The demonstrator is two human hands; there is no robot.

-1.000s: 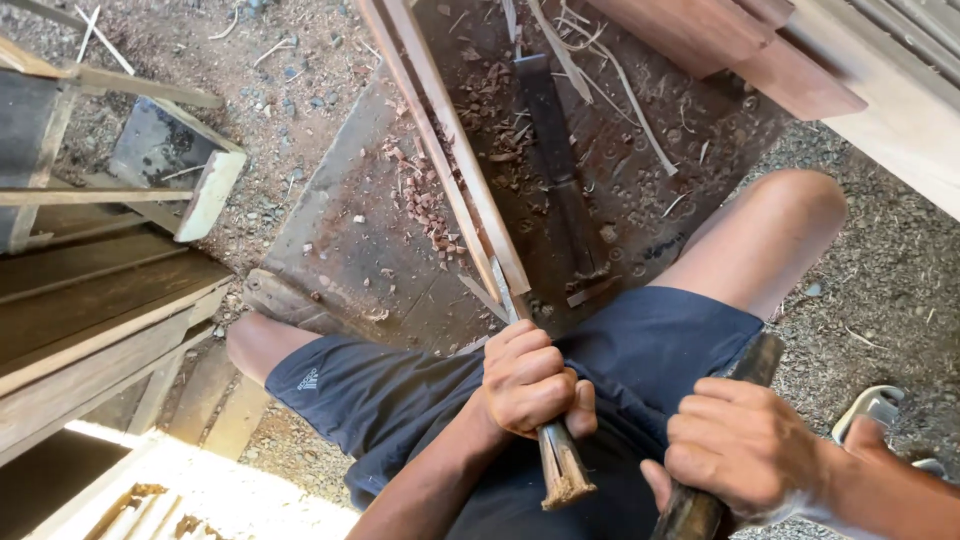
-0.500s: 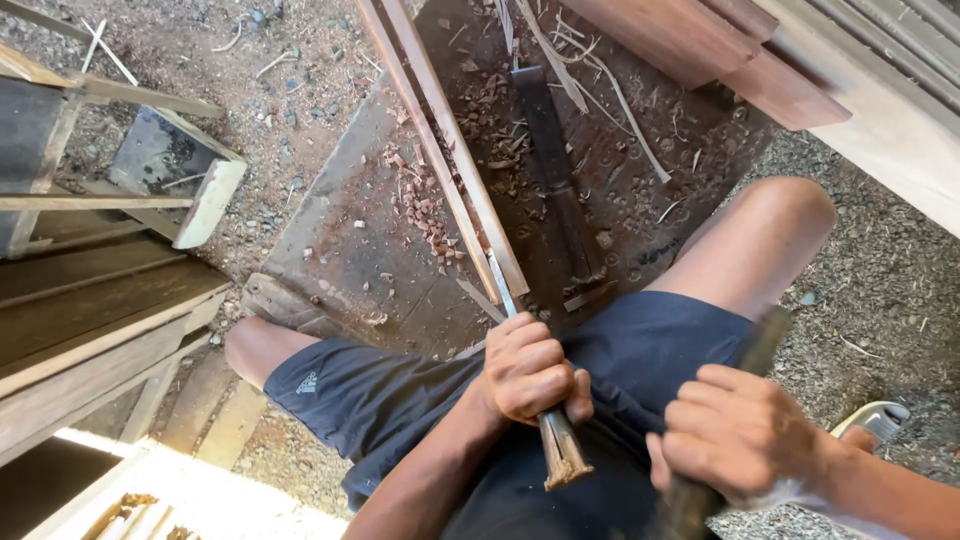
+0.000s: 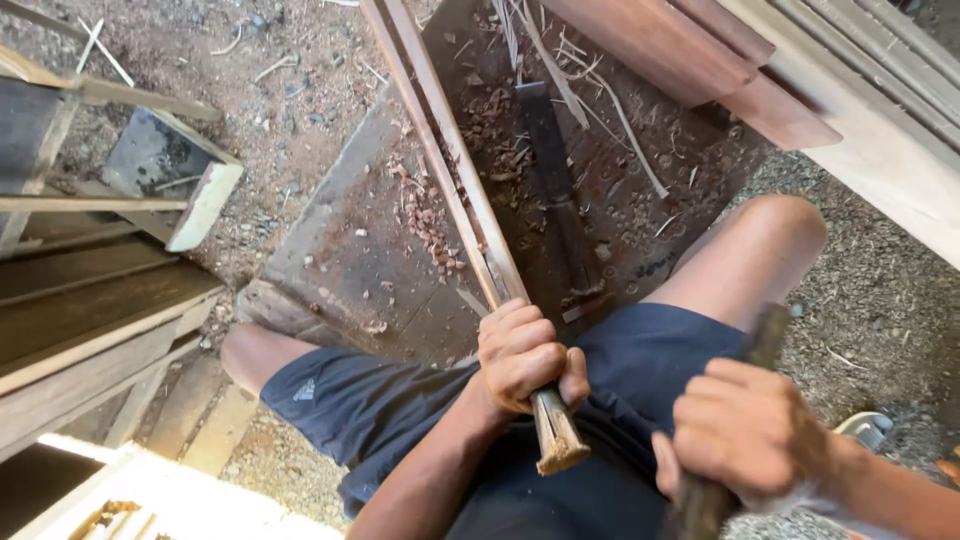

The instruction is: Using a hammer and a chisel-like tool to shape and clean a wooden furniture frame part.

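Note:
My left hand [image 3: 525, 355] is closed around the wooden handle of a chisel [image 3: 555, 435], whose splayed butt end sticks out below the fist. The blade end meets a long thin wooden strip [image 3: 440, 150] that lies along a dark work board [image 3: 400, 270]. My right hand [image 3: 745, 430] grips a dark wooden mallet [image 3: 765, 335], held to the right of the chisel over my thigh. I sit in dark blue shorts [image 3: 380, 400], one knee on each side of the board.
Reddish wood chips [image 3: 430, 215] and shavings litter the board. A dark flat bar [image 3: 555, 190] lies on it. Reddish planks [image 3: 700, 60] and pale boards [image 3: 880, 120] lie at the upper right, a wooden frame [image 3: 110, 200] at the left. The ground is gravel.
My right hand with the mallet has shifted slightly left and up. My left hand stays in place on the chisel.

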